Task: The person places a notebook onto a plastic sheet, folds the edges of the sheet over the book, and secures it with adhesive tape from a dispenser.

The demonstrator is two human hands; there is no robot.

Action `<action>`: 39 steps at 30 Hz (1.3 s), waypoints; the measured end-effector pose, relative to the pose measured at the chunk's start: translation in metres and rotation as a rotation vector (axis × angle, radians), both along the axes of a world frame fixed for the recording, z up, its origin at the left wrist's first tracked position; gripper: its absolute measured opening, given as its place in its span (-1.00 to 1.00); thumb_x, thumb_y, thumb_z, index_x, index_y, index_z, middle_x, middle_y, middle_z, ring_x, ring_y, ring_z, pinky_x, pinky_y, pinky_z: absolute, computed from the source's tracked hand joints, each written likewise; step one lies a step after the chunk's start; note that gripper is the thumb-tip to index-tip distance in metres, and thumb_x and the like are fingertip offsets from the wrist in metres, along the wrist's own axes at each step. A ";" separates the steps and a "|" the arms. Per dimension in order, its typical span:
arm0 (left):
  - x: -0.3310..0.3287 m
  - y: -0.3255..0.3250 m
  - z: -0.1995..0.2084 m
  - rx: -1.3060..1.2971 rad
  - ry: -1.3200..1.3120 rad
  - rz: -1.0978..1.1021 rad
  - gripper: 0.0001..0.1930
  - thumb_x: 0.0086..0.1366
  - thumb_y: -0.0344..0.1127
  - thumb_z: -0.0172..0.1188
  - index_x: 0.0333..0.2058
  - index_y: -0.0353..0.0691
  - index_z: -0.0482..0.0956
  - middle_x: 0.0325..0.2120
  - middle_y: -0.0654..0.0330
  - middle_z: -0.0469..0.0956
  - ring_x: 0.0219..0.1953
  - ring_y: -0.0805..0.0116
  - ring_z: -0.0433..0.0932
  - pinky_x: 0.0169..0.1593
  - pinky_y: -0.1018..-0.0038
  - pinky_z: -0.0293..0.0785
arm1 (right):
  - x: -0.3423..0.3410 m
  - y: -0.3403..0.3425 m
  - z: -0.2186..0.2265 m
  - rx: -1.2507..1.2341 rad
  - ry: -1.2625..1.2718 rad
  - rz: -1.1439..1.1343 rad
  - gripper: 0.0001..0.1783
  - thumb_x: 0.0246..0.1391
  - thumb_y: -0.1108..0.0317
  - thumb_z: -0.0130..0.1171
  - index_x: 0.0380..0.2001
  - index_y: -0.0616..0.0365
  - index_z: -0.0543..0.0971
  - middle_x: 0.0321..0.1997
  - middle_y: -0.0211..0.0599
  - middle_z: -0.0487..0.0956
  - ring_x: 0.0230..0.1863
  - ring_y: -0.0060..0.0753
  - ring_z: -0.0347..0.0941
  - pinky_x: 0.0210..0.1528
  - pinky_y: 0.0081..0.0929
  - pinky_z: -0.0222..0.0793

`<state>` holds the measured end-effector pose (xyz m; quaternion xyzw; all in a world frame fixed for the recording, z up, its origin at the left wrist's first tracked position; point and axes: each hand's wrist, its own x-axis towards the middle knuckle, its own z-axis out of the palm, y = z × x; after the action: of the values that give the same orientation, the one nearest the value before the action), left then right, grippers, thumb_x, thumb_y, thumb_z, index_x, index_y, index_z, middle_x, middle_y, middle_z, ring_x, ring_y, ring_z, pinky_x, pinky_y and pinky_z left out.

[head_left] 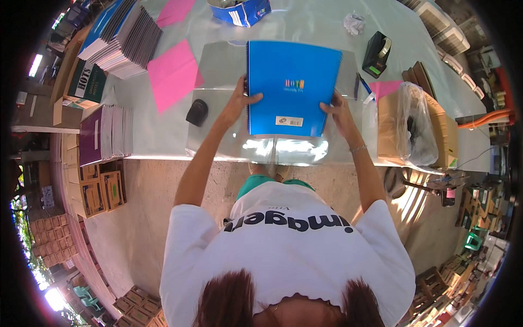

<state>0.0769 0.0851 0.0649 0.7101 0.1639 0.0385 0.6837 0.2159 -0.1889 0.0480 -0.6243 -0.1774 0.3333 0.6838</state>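
Note:
Both my hands hold a blue spiral notebook [294,90] by its two sides, over the near part of the table. Coils show along both its left and right edges, so more than one notebook may be stacked here; I cannot tell how many. My left hand [239,104] grips the left edge, thumb on the cover. On the right edge, my right hand [338,111] is closed the same way, its thumb near a white label [289,121]. Clear plastic sheeting [218,71] lies under the notebook. A small black rounded object [197,113] sits left of my left hand.
Stacked notebooks [122,46] and a purple-covered stack [106,133] stand at left by pink sheets [173,73]. A blue box [239,13] and crumpled plastic [354,23] lie farther back. At right are a tape dispenser [377,54], pens [364,84] and a plastic-lined carton [389,128].

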 end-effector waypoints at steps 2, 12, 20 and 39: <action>0.011 0.008 -0.004 -0.140 0.095 0.045 -0.01 -0.03 0.04 0.33 0.22 -0.41 0.02 0.04 -0.22 0.29 0.14 0.00 0.28 0.26 0.26 0.11 | 0.005 0.010 0.006 0.003 0.154 0.010 -0.14 -0.09 0.27 0.34 0.24 0.32 0.19 0.09 -0.08 0.42 0.12 -0.24 0.31 0.22 -0.36 0.11; 0.021 0.036 -0.041 -0.355 0.260 -0.001 -0.18 0.04 0.02 0.24 0.14 -0.45 0.20 -0.02 -0.16 0.41 0.03 0.06 0.44 0.11 0.28 0.37 | 0.002 0.045 -0.016 -0.127 0.375 -0.074 -0.19 -0.07 0.22 0.30 0.13 0.55 0.23 0.02 0.20 0.43 0.10 -0.10 0.35 0.19 -0.30 0.22; 0.019 0.036 -0.076 -0.374 0.220 0.067 -0.23 0.06 -0.10 0.28 0.13 -0.52 0.23 -0.08 -0.16 0.44 -0.04 0.12 0.48 0.02 0.34 0.47 | -0.011 0.052 -0.036 -0.028 0.330 -0.194 -0.23 -0.03 0.25 0.27 0.14 0.54 0.23 0.06 0.28 0.42 0.01 0.03 0.46 0.06 -0.30 0.43; 0.012 0.033 -0.073 -0.314 0.183 0.184 -0.22 0.05 -0.16 0.35 0.17 -0.46 0.26 -0.02 -0.16 0.46 -0.04 0.08 0.52 -0.01 0.34 0.51 | -0.015 0.059 -0.032 -0.176 0.284 -0.310 -0.25 -0.02 0.32 0.23 0.18 0.52 0.22 0.07 0.26 0.42 0.00 0.05 0.46 0.05 -0.27 0.43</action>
<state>0.0894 0.1182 -0.0086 0.5772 0.2932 0.0101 0.7621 0.2004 -0.1296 0.0157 -0.6482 0.0485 0.3233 0.6877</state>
